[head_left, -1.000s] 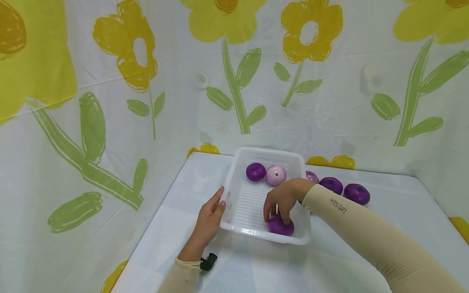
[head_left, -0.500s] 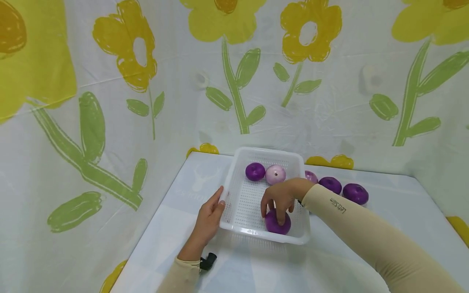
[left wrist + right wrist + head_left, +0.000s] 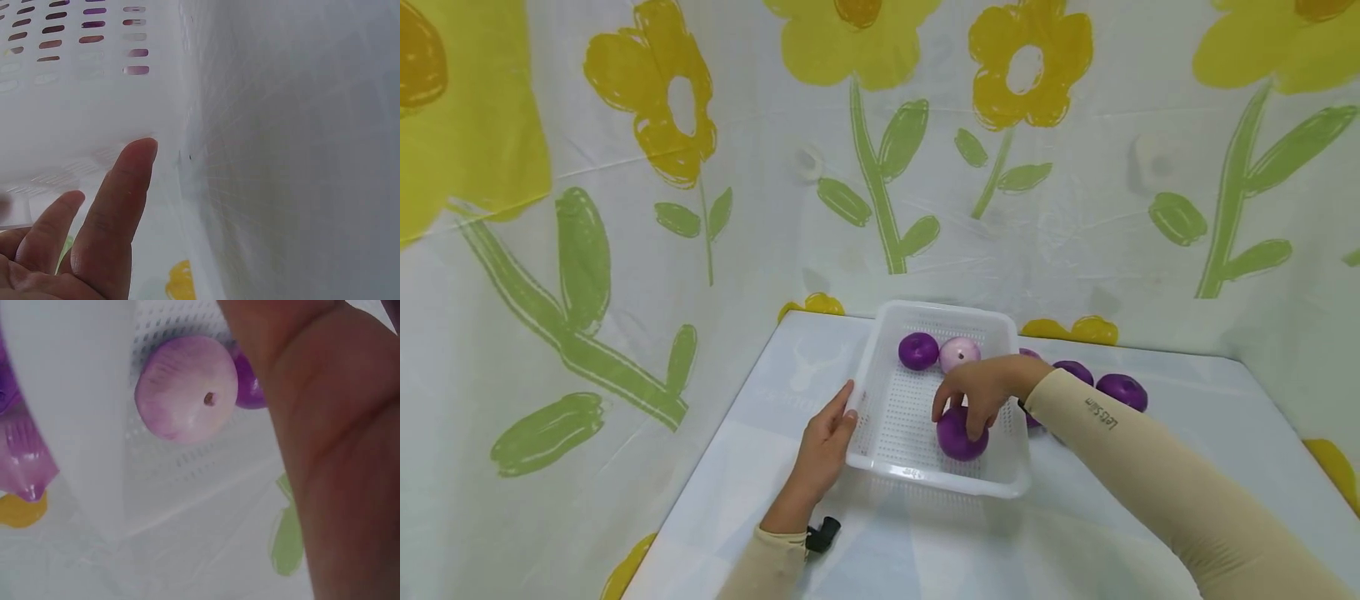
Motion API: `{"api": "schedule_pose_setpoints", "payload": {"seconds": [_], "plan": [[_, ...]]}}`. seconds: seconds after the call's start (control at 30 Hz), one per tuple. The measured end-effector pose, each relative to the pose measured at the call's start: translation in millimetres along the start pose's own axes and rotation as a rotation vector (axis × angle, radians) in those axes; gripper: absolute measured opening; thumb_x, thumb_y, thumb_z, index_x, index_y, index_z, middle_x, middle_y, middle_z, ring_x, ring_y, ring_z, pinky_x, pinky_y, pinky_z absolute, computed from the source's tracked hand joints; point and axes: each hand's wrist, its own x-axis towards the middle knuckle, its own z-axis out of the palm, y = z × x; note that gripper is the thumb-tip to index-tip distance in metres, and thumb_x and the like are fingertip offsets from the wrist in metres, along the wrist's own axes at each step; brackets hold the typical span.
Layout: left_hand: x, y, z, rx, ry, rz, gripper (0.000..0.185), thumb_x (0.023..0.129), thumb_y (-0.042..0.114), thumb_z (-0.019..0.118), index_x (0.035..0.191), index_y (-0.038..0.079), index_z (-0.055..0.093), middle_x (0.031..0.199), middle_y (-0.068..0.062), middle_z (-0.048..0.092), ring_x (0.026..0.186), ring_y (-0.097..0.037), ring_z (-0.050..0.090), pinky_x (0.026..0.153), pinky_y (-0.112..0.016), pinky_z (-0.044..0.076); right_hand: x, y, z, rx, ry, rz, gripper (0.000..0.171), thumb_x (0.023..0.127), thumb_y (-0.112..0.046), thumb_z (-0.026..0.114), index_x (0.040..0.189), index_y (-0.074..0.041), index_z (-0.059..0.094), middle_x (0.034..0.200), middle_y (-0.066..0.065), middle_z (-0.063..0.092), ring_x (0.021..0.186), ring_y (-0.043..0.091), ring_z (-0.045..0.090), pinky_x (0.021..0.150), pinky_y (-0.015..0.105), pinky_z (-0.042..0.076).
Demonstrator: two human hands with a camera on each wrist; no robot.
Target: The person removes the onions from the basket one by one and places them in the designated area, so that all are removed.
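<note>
Right hand [image 3: 973, 393] grip on purple onion [image 3: 958, 435] in white basket [image 3: 880, 392], left hand [image 3: 823, 442] relaxed on rim

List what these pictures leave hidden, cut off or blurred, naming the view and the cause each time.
- Head view: the right hand covers the top of the dark onion it grips in the basket.
- Head view: the sleeve and basket wall partly hide the onions on the table.
- Right wrist view: the palm blocks the right half; the pale onion shows, the gripped one does not.
- Left wrist view: the left hand is cut off by the edge.
</note>
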Motion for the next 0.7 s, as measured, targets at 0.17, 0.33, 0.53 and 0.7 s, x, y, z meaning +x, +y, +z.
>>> {"api": "schedule_pose_setpoints", "payload": {"seconds": [0.17,0.33,0.53,0.7], "plan": [[-0.6,0.9,-0.1,0.001,-0.001,-0.005,0.054,0.114,0.019,0.049,0.166,0.013,0.035,0.169,-0.004,0.033,0.151,-0.028,0.038,0.115,-0.051,0.038,-3.3,6.9,-2.2,0.006,0.024,-0.042,0.056,0.080,-0.004,0.088,0.130,-0.025,0.074,0.122,0.002,0.066,0.107,0.025,0.064,0.079,0.040,0.062],[-1.5,0.5,-2.3,-0.003,0.005,-0.013,0.054,0.114,0.020,0.049,0.166,0.012,0.035,0.170,-0.002,0.032,0.151,-0.025,0.038,0.116,-0.050,0.037,-2.5,12.6,-2.5,0.049,0.067,-0.093,0.057,0.081,-0.012,0.092,0.133,-0.025,0.073,0.125,0.002,0.067,0.106,0.024,0.069,0.081,0.040,0.063],[-0.6,0.3,-1.5,-0.006,0.003,0.003,0.055,0.114,0.020,0.049,0.166,0.010,0.035,0.169,-0.008,0.033,0.151,-0.030,0.038,0.116,-0.053,0.037,-5.3,25.4,-3.1,0.055,0.184,-0.140,0.057,0.082,-0.027,0.094,0.134,-0.030,0.073,0.125,-0.003,0.069,0.108,0.021,0.069,0.086,0.039,0.062],[0.7,-1.1,0.1,0.003,0.006,0.010,0.054,0.114,0.019,0.050,0.165,0.011,0.036,0.169,-0.007,0.034,0.151,-0.029,0.037,0.116,-0.051,0.036,-19.5,34.4,-3.3,0.101,0.318,-0.155,0.059,0.083,-0.033,0.093,0.137,-0.034,0.071,0.129,-0.003,0.068,0.107,0.022,0.070,0.088,0.038,0.061]]}}
